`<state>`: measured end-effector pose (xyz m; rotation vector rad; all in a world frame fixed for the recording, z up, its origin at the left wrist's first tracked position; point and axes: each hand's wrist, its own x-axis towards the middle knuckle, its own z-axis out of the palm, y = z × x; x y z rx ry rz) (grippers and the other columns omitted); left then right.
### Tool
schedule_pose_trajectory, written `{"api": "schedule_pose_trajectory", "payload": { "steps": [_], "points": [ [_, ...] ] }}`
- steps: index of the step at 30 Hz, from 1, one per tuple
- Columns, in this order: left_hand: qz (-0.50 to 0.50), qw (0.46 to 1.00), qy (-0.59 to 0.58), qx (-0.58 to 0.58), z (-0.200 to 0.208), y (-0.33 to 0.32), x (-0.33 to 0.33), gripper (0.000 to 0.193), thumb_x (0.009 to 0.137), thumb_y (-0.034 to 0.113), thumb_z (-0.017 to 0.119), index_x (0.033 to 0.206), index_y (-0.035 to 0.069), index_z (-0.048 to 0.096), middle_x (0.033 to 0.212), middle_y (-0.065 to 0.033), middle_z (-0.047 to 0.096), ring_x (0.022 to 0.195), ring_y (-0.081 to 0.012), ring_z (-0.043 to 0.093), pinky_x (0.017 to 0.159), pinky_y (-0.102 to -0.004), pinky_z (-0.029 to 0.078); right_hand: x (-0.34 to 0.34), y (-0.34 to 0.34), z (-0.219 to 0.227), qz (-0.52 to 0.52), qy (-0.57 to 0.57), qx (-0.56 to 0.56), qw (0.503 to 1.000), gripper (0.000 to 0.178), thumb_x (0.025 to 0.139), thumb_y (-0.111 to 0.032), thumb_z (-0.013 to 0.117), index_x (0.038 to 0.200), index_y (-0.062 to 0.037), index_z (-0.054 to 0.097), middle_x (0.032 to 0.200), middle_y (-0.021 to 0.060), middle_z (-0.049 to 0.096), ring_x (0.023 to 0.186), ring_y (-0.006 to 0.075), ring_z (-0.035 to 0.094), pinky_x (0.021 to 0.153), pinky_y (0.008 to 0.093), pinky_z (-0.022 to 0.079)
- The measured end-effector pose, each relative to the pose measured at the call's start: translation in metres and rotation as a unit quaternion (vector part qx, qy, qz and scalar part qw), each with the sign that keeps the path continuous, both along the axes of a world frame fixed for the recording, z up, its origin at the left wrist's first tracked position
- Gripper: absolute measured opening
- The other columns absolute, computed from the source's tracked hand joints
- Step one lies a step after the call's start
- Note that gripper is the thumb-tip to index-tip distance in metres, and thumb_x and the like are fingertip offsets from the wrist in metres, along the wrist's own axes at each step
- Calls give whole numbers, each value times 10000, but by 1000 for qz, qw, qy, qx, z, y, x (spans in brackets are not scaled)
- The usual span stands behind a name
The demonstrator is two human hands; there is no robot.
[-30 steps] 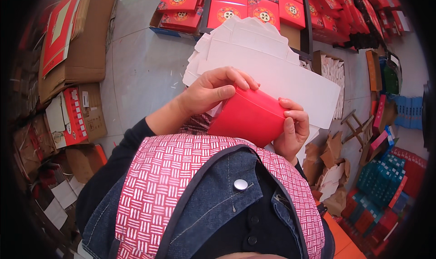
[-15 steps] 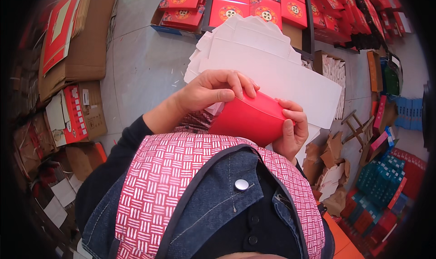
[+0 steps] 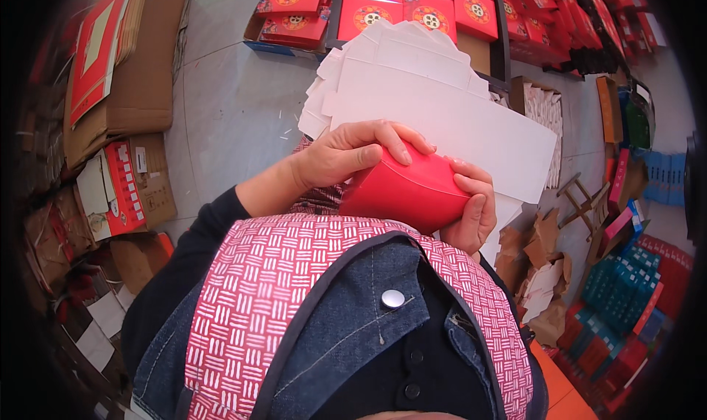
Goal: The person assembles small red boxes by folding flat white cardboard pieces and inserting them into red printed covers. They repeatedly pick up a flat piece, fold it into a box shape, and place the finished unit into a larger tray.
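Between my two hands, close to my apron, is a red cardboard box [image 3: 407, 191] with a slightly bulging face. My left hand [image 3: 361, 149] lies over its upper left edge, fingers curled onto the far side and thumb along the near edge. On the right end, my right hand [image 3: 473, 206] grips it with fingertips bent over the corner. Beneath and beyond the box spreads a stack of flat white die-cut card blanks [image 3: 434, 96], apparently over my lap. The underside of the red box is hidden.
Finished-looking red patterned boxes [image 3: 370, 15] fill a dark-edged tray at the far side. Brown cartons [image 3: 140, 74] stand at the left. To the right are a carton of white pieces [image 3: 543, 110], a small wooden stand [image 3: 578, 199], torn brown card [image 3: 541, 250] and stacked teal boxes [image 3: 618, 287].
My left fingers have flattened down over the box's upper edge, where they were raised and pinching. The box has turned slightly, showing more of its top face. My right hand has shifted slightly lower.
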<state>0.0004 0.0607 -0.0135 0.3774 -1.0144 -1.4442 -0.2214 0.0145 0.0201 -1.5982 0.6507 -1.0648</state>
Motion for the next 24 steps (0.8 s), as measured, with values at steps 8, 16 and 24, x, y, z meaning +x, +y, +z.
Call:
{"api": "schedule_pose_trajectory", "payload": {
  "steps": [8, 16, 24],
  "points": [
    [73, 994, -79, -17, 12, 5, -8, 263, 928, 277, 607, 1083, 68, 570, 1280, -175, 534, 1225, -253, 478, 1026, -382, 381, 5, 5, 0, -24, -15, 23, 999, 373, 1032, -232, 335, 980, 42, 583, 1154, 222, 576, 1102, 279, 557, 985, 387, 404],
    [218, 964, -100, 118, 7, 7, -9, 124, 964, 171, 533, 1016, 63, 565, 1204, -156, 581, 1075, -174, 554, 898, -305, 470, 14, 10, 11, 11, 3, 193, 981, 451, 955, -240, 566, 1294, 2, 393, 1240, 168, 532, 1096, 182, 536, 968, 318, 417],
    [180, 948, -111, 238, 35, 9, -13, 241, 861, 131, 704, 1047, 52, 574, 1001, -35, 601, 930, -98, 569, 819, -237, 479, 13, 15, 11, 24, 11, 278, 960, 436, 901, -183, 657, 1203, -12, 393, 1133, 145, 587, 1018, 166, 598, 840, 283, 510]
  ]
}}
